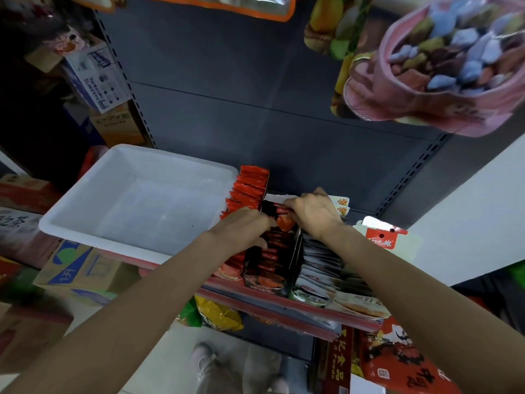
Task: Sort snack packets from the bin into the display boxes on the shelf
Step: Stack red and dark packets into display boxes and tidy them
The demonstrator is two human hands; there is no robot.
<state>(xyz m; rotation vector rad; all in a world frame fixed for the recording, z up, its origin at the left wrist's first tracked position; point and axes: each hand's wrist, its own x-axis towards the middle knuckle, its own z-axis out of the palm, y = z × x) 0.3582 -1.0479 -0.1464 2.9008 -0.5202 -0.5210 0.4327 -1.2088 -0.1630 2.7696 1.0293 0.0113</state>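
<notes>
Both hands (pixel 247 226) (pixel 312 211) hold black packet (pixel 279 216) upright, crosswise.

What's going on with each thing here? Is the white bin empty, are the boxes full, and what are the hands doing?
white bin: looks empty, sits on the shelf.
black display box: packed with dark packets standing in a row.
red packets: packed in a row beside the bin.
white packets: stacked in their box.
left hand: on the dark packets.
right hand: pinching a packet.

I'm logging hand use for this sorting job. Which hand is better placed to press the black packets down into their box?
Probably the right hand: it already sits over the back of the black display box, fingers on the packets. The left hand lies lower, at the box's left side.
</notes>
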